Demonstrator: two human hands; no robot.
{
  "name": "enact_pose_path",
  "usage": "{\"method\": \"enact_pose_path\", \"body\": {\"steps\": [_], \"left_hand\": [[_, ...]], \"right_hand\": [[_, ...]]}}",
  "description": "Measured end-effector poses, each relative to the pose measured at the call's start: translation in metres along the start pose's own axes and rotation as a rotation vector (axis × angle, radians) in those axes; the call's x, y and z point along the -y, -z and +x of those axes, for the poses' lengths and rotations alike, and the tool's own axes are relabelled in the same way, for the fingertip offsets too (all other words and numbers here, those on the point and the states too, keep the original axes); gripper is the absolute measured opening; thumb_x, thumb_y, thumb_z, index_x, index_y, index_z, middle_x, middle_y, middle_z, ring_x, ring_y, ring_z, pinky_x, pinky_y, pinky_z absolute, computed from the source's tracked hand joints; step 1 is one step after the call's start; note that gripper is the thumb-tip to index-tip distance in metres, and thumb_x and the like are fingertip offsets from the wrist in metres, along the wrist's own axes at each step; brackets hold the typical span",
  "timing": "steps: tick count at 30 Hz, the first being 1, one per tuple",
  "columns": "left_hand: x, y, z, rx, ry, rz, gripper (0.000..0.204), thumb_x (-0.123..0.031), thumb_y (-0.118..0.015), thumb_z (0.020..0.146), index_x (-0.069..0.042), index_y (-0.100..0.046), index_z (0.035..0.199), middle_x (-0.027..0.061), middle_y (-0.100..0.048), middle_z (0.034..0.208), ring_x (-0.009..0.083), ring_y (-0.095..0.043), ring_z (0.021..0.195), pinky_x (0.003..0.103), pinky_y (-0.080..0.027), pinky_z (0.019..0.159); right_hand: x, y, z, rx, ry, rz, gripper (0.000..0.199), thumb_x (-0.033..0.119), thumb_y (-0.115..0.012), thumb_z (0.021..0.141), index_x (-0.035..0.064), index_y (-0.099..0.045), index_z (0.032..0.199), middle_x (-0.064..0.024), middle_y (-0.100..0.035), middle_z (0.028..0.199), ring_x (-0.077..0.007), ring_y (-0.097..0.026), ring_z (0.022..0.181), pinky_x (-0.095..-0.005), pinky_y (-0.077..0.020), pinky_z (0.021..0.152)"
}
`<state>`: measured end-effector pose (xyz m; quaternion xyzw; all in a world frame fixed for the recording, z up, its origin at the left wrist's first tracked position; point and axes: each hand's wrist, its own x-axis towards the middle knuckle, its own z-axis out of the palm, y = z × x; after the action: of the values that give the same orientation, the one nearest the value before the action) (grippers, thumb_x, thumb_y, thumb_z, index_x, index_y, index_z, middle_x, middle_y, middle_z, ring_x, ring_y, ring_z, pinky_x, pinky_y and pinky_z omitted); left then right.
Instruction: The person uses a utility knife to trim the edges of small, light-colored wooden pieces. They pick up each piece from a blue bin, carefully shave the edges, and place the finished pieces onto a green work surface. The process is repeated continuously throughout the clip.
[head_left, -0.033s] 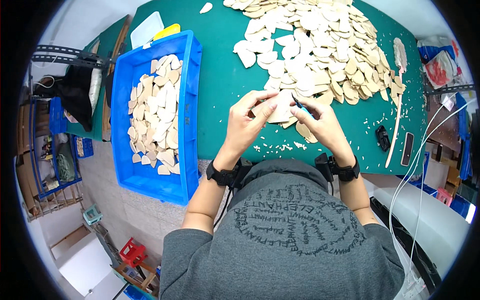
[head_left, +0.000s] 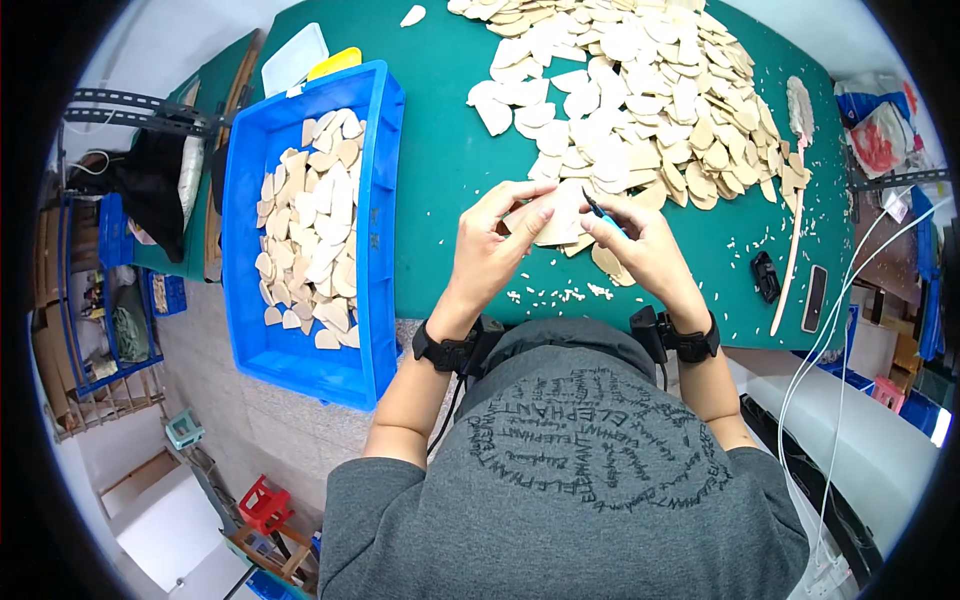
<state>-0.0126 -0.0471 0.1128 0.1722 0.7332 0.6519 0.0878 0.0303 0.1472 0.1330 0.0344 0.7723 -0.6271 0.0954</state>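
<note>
Over the near edge of the green table, my left hand (head_left: 490,243) grips a flat beige rounded piece (head_left: 564,218) between thumb and fingers. Closed around a slim blue tool with a dark tip (head_left: 605,218) is my right hand (head_left: 648,248). The tip is beside the piece's right edge; I cannot tell whether it touches, and the exact kind of tool does not show. A large heap of similar beige pieces (head_left: 690,110) spreads just beyond both hands. One loose piece (head_left: 608,264) lies under my right hand, and small white scraps (head_left: 560,294) are scattered nearby.
A blue bin (head_left: 378,230) holding more beige pieces stands on the left. White and yellow trays (head_left: 335,63) sit behind it. On the right are a long thin stick with a fluffy end (head_left: 798,210), a black object (head_left: 765,276), a phone (head_left: 815,298) and hanging white cables (head_left: 815,345).
</note>
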Motion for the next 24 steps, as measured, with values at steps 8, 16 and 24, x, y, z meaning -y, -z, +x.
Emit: {"method": "enact_pose_path", "body": {"steps": [8,16,24], "left_hand": [[-0.005,0.001,-0.002,-0.009,-0.046,0.078,0.024,-0.015,-0.063,0.088,-0.003,-0.063,0.109,0.0024,-0.064,0.092,0.0032,-0.054,0.066,0.017,-0.042,0.05],[-0.015,0.002,0.0,-0.02,-0.046,0.15,0.018,-0.009,-0.064,0.084,0.0,-0.065,0.1,0.0116,-0.065,0.088,0.0194,-0.062,0.079,0.027,-0.048,0.068],[-0.009,0.001,0.0,-0.032,-0.041,0.122,0.018,-0.009,-0.063,0.084,0.0,-0.065,0.1,0.0119,-0.065,0.09,0.0198,-0.063,0.081,0.028,-0.048,0.071]], "right_hand": [[0.001,0.001,-0.001,0.007,-0.024,-0.072,0.034,0.026,-0.065,0.085,0.0037,-0.063,0.111,-0.0047,-0.067,0.09,-0.0087,-0.058,0.078,-0.0241,-0.0468,0.071],[0.006,0.001,0.0,-0.009,-0.004,-0.078,0.029,0.02,-0.067,0.085,-0.001,-0.065,0.105,0.0015,-0.061,0.076,-0.0032,-0.048,0.067,-0.0196,-0.0385,0.057],[-0.002,0.001,0.004,0.02,-0.007,-0.109,0.031,0.022,-0.066,0.085,0.0022,-0.065,0.108,-0.0012,-0.063,0.078,-0.0048,-0.05,0.067,-0.0215,-0.0404,0.059]]}}
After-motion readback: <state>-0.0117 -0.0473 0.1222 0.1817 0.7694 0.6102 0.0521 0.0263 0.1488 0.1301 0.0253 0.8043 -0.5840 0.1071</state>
